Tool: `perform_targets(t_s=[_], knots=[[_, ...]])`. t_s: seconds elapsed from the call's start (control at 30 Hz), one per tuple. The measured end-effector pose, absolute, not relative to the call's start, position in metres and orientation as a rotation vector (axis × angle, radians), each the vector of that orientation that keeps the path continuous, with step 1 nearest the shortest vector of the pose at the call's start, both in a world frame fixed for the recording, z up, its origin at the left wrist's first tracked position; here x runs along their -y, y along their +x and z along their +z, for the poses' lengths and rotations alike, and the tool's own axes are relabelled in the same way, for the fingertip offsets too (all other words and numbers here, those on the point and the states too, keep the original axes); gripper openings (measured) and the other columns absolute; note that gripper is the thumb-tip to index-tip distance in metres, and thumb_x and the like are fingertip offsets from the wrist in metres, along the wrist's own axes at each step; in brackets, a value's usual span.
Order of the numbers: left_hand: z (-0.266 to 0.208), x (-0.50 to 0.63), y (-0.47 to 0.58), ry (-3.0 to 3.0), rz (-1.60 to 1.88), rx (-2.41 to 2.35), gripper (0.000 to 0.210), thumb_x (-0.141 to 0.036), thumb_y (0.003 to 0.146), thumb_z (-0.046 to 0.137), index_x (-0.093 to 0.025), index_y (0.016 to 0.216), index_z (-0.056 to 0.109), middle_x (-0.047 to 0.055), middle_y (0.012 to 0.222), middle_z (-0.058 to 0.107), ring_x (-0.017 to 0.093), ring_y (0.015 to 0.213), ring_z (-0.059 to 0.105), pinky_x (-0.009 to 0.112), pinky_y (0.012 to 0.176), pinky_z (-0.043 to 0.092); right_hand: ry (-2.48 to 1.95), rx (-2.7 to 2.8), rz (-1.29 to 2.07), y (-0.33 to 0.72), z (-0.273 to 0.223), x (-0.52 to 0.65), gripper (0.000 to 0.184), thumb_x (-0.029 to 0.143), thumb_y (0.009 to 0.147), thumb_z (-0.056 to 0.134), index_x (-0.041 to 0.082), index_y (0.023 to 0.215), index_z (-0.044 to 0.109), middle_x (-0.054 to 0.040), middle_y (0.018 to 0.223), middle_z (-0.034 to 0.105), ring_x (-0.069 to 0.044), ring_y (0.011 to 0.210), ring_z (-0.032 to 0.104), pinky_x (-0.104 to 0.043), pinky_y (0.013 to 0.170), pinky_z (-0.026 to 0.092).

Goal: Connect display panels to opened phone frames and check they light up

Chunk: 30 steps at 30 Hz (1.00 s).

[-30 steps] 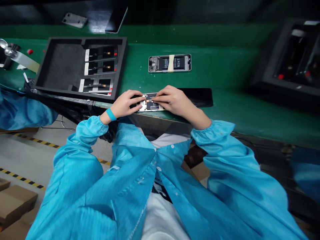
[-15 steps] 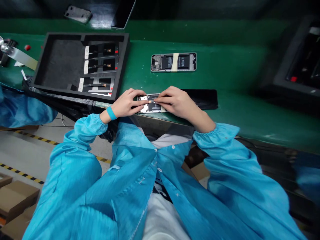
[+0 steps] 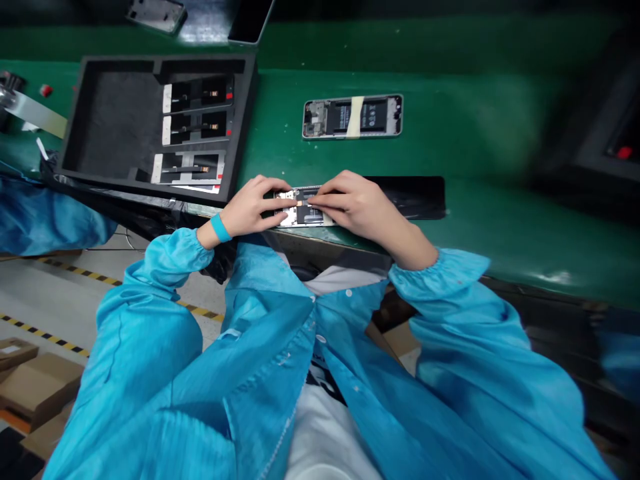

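Observation:
An opened phone (image 3: 309, 215) lies at the bench's front edge, with its inner board and dark battery facing up. My left hand (image 3: 253, 208) is closed round its left end, thumb at the near edge and index fingertip on a small copper-coloured connector. Over the battery, my right hand (image 3: 359, 205) has thumb and fingertips pinched together beside that connector; what they hold is too small to make out. A black screen panel (image 3: 421, 197) lies right of the phone, partly behind my right hand. Further back lies a second opened phone (image 3: 375, 119) with a cream strip across its battery.
A black foam tray (image 3: 115, 127) at the left holds several screen parts with flex cables. At the back lie a grey phone shell (image 3: 157, 15) and a dark panel (image 3: 250, 21). A tape roll sits far left; another person's blue sleeve (image 3: 50, 217) shows below it.
The view has shifted slightly. Both hands keep nearly the same hold and place on the opened phone.

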<state>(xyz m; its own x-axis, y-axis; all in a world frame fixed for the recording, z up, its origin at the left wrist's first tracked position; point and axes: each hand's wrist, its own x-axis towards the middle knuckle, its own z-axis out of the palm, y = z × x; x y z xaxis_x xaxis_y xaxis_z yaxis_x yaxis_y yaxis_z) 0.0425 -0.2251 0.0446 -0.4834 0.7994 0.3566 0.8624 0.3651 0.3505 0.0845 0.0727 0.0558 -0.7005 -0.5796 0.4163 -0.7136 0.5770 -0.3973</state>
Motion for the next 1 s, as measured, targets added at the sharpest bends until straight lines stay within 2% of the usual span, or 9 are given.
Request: perform_targets(t_s=[0.2,0.33,0.43,0.5,0.57,0.67,0.77,0.9,1.0], knots=[[0.050,0.222,0.049,-1.542,-0.427,2.516,0.041,-0.044,0.114,0.049,-0.027,0.140,0.075,0.015,0.143,0.071,0.029,0.116,0.067,0.051,0.099,0.057,1.089,2.530,0.814,0.085,0.055,-0.073,0.037,0.039,0.113,0.054,0.022,0.118,0.086,-0.0122,0.105,0.078,-0.024,0.098,0.068,-0.042,0.085,0.057],[0.062,0.218,0.053,-1.591,-0.307,2.554,0.045,-0.042,0.115,0.045,-0.023,0.147,0.070,0.016,0.147,0.070,0.031,0.119,0.067,0.051,0.101,0.059,1.068,2.571,0.820,0.084,0.052,-0.071,0.037,0.039,0.113,0.053,0.023,0.119,0.086,-0.0129,0.107,0.078,-0.026,0.100,0.067,-0.044,0.087,0.056],[0.066,0.221,0.053,-1.611,-0.306,2.602,0.046,-0.043,0.115,0.044,-0.024,0.148,0.070,0.017,0.149,0.069,0.033,0.124,0.066,0.052,0.101,0.060,1.067,2.631,0.765,0.085,0.058,-0.071,0.039,0.042,0.112,0.052,0.024,0.121,0.085,-0.0140,0.110,0.077,-0.029,0.105,0.067,-0.049,0.093,0.056],[0.064,0.223,0.053,-1.595,-0.357,2.615,0.048,-0.049,0.114,0.044,-0.026,0.148,0.070,0.017,0.156,0.064,0.034,0.130,0.065,0.053,0.104,0.060,1.045,2.671,0.724,0.086,0.065,-0.077,0.044,0.051,0.111,0.054,0.024,0.132,0.081,-0.0154,0.120,0.077,-0.032,0.114,0.067,-0.054,0.101,0.054],[0.057,0.223,0.054,-1.544,-0.466,2.592,0.054,-0.059,0.112,0.048,-0.027,0.151,0.068,0.018,0.166,0.054,0.037,0.141,0.060,0.057,0.112,0.056,1.000,2.709,0.694,0.087,0.073,-0.091,0.061,0.064,0.107,0.057,0.022,0.149,0.072,-0.0180,0.137,0.072,-0.037,0.128,0.064,-0.058,0.112,0.050],[0.046,0.212,0.056,-1.442,-0.651,2.564,0.083,-0.075,0.101,0.061,-0.024,0.166,0.051,0.022,0.176,0.039,0.045,0.159,0.044,0.064,0.126,0.044,0.898,2.777,0.651,0.090,0.078,-0.125,0.103,0.086,0.096,0.057,0.011,0.166,0.053,-0.0255,0.159,0.059,-0.046,0.147,0.054,-0.063,0.125,0.041],[0.041,0.194,0.056,-1.460,-0.757,2.593,0.101,-0.070,0.096,0.070,-0.018,0.175,0.034,0.025,0.172,0.044,0.045,0.158,0.045,0.064,0.128,0.042,0.825,2.907,0.623,0.095,0.077,-0.158,0.124,0.097,0.088,0.055,0.002,0.169,0.046,-0.0299,0.163,0.054,-0.050,0.151,0.052,-0.064,0.128,0.040],[0.047,0.178,0.053,-1.521,-0.750,2.639,0.088,-0.048,0.094,0.074,-0.017,0.170,0.043,0.020,0.157,0.062,0.039,0.141,0.058,0.059,0.124,0.048,0.786,2.985,0.642,0.101,0.075,-0.179,0.112,0.091,0.088,0.062,0.014,0.169,0.051,-0.0213,0.158,0.062,-0.045,0.147,0.058,-0.062,0.126,0.045],[0.056,0.177,0.054,-1.505,-0.719,2.671,0.084,-0.044,0.093,0.076,-0.019,0.167,0.047,0.018,0.155,0.064,0.038,0.139,0.060,0.057,0.123,0.050,0.789,2.945,0.662,0.105,0.073,-0.179,0.107,0.089,0.088,0.064,0.017,0.167,0.053,-0.0202,0.156,0.064,-0.045,0.144,0.060,-0.063,0.124,0.045]])
